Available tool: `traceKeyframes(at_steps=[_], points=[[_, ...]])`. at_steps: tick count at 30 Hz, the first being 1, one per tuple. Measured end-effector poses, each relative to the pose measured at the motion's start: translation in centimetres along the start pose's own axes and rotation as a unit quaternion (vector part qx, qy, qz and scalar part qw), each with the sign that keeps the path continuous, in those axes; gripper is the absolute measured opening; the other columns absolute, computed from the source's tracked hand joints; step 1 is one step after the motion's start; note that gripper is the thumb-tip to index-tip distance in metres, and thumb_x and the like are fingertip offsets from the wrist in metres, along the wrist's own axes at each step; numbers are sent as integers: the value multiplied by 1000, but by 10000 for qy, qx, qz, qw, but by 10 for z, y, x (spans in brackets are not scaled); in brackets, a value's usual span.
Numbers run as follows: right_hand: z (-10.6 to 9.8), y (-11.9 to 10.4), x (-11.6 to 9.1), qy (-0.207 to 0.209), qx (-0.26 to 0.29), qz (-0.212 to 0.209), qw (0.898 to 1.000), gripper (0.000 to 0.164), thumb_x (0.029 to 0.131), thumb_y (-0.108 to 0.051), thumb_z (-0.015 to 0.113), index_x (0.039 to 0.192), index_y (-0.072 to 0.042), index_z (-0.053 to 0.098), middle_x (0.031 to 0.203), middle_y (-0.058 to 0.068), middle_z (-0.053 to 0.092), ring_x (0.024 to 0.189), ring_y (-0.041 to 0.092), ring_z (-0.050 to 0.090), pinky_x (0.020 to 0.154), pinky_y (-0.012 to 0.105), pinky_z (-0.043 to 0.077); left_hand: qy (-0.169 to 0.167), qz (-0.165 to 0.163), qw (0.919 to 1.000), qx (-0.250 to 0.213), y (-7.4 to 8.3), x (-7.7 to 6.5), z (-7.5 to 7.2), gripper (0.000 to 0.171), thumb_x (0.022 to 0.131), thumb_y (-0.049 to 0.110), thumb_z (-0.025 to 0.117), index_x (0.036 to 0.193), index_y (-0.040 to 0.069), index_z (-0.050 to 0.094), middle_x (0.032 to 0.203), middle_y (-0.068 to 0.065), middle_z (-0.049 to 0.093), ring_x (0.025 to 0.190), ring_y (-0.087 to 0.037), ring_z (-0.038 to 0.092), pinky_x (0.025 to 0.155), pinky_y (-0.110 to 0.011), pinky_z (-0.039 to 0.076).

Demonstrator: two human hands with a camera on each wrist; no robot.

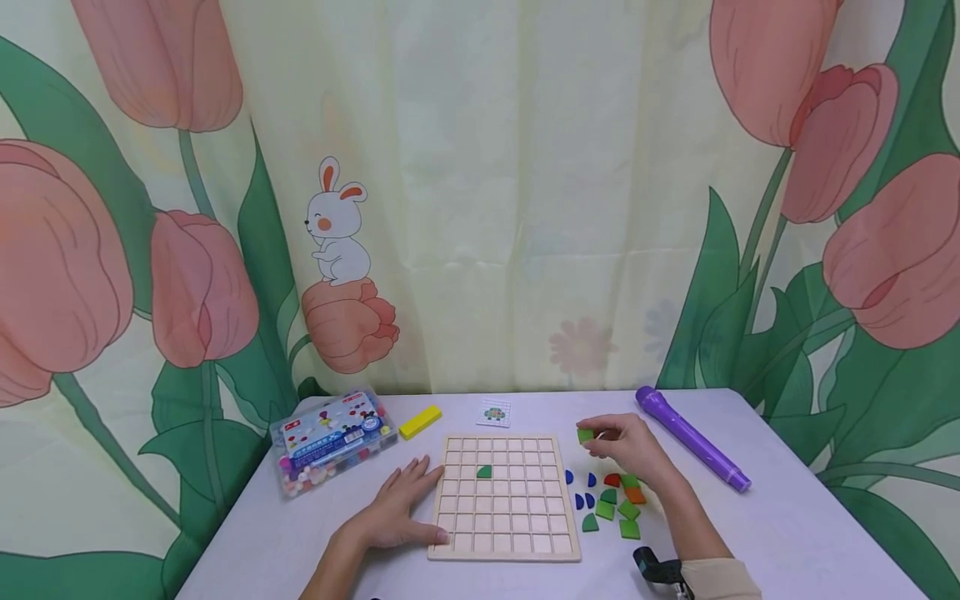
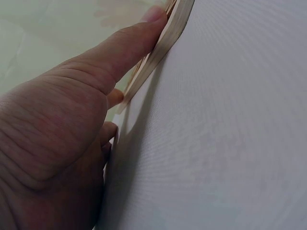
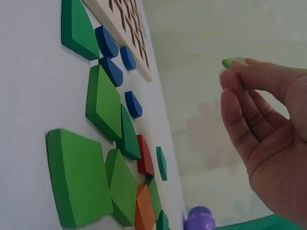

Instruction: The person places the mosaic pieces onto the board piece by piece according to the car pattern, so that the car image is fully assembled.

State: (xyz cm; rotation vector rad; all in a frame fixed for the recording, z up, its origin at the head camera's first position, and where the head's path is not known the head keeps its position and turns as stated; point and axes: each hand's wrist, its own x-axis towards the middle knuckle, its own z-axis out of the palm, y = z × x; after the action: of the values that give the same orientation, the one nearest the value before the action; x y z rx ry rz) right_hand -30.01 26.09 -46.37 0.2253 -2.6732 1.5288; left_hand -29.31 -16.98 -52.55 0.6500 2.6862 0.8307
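Observation:
A wooden grid board [image 1: 504, 559] lies on the white table, one dark green quarter-round piece [image 1: 484, 472] in a cell of its upper left part. My left hand [image 1: 401, 508] rests at the board's left side with fingers spread, its thumb on the front left corner. Above the table, right of the board's far corner, my right hand [image 1: 626, 446] pinches a light green square tile [image 1: 585, 435] between thumb and fingertips. Below that hand lie loose pieces: blue half-rounds [image 3: 106, 42], light green squares [image 3: 81, 177], dark green quarter-rounds [image 3: 78, 28], a red piece [image 1: 612, 480] and an orange one [image 1: 635, 496].
Behind the board lies a small picture card [image 1: 493, 413]. At the back left are a clear plastic box [image 1: 333, 442] with a printed lid and a yellow block [image 1: 420, 422]. A purple microphone-shaped stick [image 1: 693, 439] lies on the right. A tulip-print curtain [image 1: 465, 208] hangs behind the table.

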Motion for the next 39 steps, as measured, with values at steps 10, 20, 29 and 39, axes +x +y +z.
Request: traceKeyframes(at_steps=[10, 20, 29, 39], points=[[23, -7, 3, -355, 331, -129, 9987, 33, 93, -9, 77, 126, -4, 74, 97, 9, 72, 83, 24, 74, 74, 31, 64, -33, -46, 10000, 21, 0, 1, 2, 110, 77, 72, 78, 164, 23, 34, 174, -16, 17, 162, -40, 8, 129, -66, 0], [51, -17, 4, -790, 207, -289, 9962, 39, 88, -10, 81, 126, -1, 73, 98, 8, 69, 79, 17, 69, 70, 36, 62, -40, -76, 9999, -75, 2, 0, 1, 110, 76, 71, 80, 164, 23, 35, 174, -17, 17, 162, -40, 7, 129, -66, 0], [70, -28, 2, -767, -242, -595, 9950, 36, 90, -12, 81, 123, -1, 73, 88, 2, 68, 74, 13, 64, 62, 21, 57, -47, -108, 9999, -20, 3, 0, -1, 110, 76, 72, 79, 164, 24, 34, 175, -16, 16, 163, -40, 7, 129, -66, 0], [88, -27, 13, -948, -583, -927, 9895, 34, 89, -18, 83, 119, -4, 75, 89, -4, 69, 80, 15, 60, 67, 20, 51, -49, -94, 9999, -34, 1, 1, 0, 110, 76, 72, 79, 164, 24, 34, 174, -16, 16, 163, -40, 7, 129, -66, 0]])
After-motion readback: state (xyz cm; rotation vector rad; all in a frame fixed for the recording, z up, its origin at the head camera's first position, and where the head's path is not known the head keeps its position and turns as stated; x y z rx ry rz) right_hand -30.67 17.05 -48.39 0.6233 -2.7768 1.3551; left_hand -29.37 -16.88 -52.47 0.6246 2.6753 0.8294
